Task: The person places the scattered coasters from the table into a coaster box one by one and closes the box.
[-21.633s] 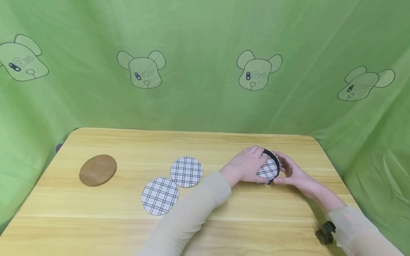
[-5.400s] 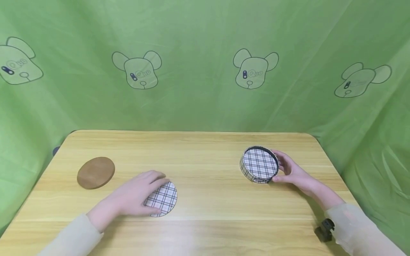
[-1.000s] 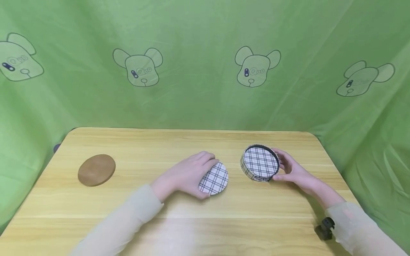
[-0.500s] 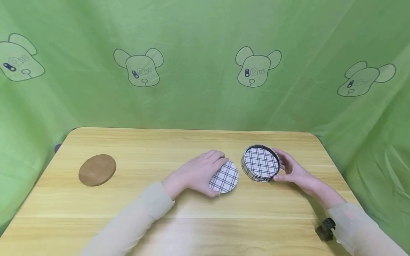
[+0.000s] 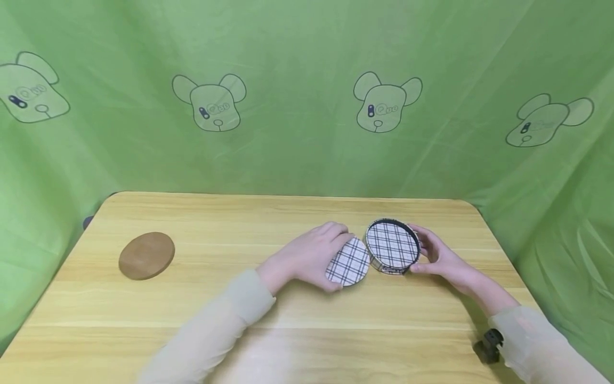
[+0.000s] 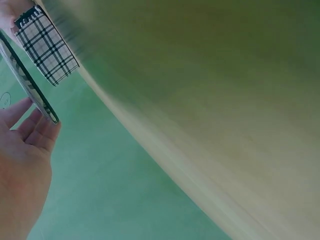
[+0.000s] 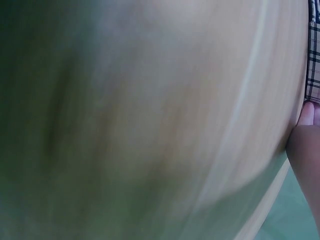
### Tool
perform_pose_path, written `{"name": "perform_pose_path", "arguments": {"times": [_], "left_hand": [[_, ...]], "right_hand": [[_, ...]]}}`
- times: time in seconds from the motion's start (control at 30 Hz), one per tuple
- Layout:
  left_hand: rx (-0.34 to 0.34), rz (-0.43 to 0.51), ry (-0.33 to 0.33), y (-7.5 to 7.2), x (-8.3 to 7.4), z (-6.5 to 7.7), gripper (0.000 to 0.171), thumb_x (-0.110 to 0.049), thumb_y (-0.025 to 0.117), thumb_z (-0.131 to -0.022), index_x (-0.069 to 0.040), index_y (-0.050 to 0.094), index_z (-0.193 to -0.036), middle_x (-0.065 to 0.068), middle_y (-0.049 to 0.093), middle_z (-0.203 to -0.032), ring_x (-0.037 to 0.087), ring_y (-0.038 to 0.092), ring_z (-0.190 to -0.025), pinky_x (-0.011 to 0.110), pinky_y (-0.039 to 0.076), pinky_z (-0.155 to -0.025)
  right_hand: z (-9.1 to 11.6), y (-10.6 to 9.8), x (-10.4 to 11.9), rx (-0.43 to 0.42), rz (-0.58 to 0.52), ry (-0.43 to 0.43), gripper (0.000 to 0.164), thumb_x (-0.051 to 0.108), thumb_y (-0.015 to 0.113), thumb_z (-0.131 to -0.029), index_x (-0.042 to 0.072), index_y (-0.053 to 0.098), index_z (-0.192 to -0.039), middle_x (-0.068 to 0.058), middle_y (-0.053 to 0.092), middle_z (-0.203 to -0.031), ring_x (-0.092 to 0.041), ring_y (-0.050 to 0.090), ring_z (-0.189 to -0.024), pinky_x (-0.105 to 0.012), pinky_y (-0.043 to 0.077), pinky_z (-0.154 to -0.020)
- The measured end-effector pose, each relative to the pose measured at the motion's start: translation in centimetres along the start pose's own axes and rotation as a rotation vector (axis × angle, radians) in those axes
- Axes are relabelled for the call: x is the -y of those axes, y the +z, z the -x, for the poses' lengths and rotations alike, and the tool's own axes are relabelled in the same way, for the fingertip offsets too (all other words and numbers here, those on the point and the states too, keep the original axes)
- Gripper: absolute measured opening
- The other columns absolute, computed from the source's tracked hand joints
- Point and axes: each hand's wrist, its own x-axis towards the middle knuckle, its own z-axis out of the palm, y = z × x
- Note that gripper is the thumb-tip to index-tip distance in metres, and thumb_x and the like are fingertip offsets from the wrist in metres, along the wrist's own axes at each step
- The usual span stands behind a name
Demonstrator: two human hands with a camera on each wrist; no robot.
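1. Location: I find the plaid coaster (image 5: 350, 263) in the left grip (image 5: 314, 258), just beside the round box (image 6: 47, 47). I cannot tell whether the two touch.
2. Left grip: pinching the coaster by its edge, thumb on the near side, fingers on the far side.
3. Right grip (image 5: 438, 260): curled round the right side of the box, which rests on the tabletop (image 5: 240, 224).
4. Coaster, handling: thin. I judge it light, stiff and not fragile, its smooth face perhaps a little slippery. Soundest hold: opposite points on the rim, leaving the face clear.
5. Box, handling: I judge it light and rigid, liable to slide if knocked. Hold it by the outer wall, low down.
6. Count: one coaster held; one inner coaster (image 5: 393, 245) showing inside the box, anything beneath it hidden; one box; one brown disc (image 5: 146, 256) lying flat, well apart to the left; four animal-head drawings (image 5: 219, 109) on the green curtain (image 5: 297, 160).
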Motion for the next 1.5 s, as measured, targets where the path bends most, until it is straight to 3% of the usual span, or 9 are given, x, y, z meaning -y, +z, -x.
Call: {"name": "perform_pose_path", "arguments": {"times": [0.1, 0.4, 1.03, 1.17, 1.37, 1.5], "left_hand": [[-0.009, -0.006, 0.007, 0.1, -0.2, -0.5, 0.114, -0.06, 0.086, -0.072, -0.002, 0.041, -0.159, 0.012, 0.048, -0.156, 0.024, 0.046, -0.145, 0.035, 0.038, -0.13], [-0.031, -0.03, 0.017, 0.6, -0.6, -2.2, 0.112, -0.062, 0.082, -0.074, -0.001, 0.041, -0.159, 0.011, 0.049, -0.155, 0.023, 0.046, -0.143, 0.035, 0.038, -0.129], [-0.031, -0.088, -0.017, 1.4, -2.0, -6.3, 0.115, -0.07, 0.076, -0.077, -0.004, 0.037, -0.163, 0.01, 0.043, -0.16, 0.022, 0.04, -0.147, 0.036, 0.032, -0.133], [-0.023, -0.093, -0.028, 1.4, -2.4, -7.0, 0.115, -0.071, 0.075, -0.079, -0.005, 0.035, -0.163, 0.011, 0.042, -0.162, 0.023, 0.039, -0.149, 0.038, 0.031, -0.134], [-0.011, -0.122, -0.039, 1.4, -2.5, -7.9, 0.116, -0.073, 0.074, -0.079, -0.005, 0.034, -0.164, 0.011, 0.042, -0.162, 0.022, 0.04, -0.149, 0.036, 0.033, -0.133], [0.008, -0.133, -0.052, 1.5, -2.6, -8.5, 0.115, -0.073, 0.074, -0.079, -0.004, 0.036, -0.163, 0.01, 0.043, -0.161, 0.021, 0.04, -0.148, 0.035, 0.034, -0.132]], "right_hand": [[0.0, 0.1, 0.0, 0.0, 0.006, 0.004, 0.101, -0.005, 0.077, -0.087, 0.005, 0.018, -0.168, -0.004, 0.041, -0.152, 0.007, 0.047, -0.125, -0.006, 0.04, -0.102], [0.0, 0.0, 0.1, 0.005, 0.002, -0.011, 0.101, -0.006, 0.077, -0.088, 0.003, 0.016, -0.168, -0.033, 0.03, -0.159, 0.008, 0.047, -0.125, -0.005, 0.039, -0.103], [0.1, 0.0, 0.1, 0.012, -0.009, -0.013, 0.1, -0.007, 0.075, -0.089, -0.001, 0.013, -0.167, -0.035, 0.028, -0.158, 0.008, 0.047, -0.125, -0.004, 0.039, -0.103], [0.1, 0.0, 0.0, 0.01, -0.007, -0.019, 0.1, -0.007, 0.076, -0.088, -0.001, 0.014, -0.167, -0.03, 0.032, -0.157, 0.008, 0.048, -0.124, -0.004, 0.039, -0.103], [0.0, 0.0, -0.2, 0.008, -0.006, -0.015, 0.1, -0.007, 0.075, -0.088, 0.0, 0.014, -0.167, -0.001, 0.041, -0.15, 0.007, 0.048, -0.125, -0.005, 0.04, -0.103], [0.1, 0.0, 0.0, 0.012, -0.007, -0.001, 0.101, -0.005, 0.076, -0.089, 0.002, 0.014, -0.168, -0.014, 0.038, -0.155, 0.008, 0.046, -0.126, -0.004, 0.039, -0.103]]}}
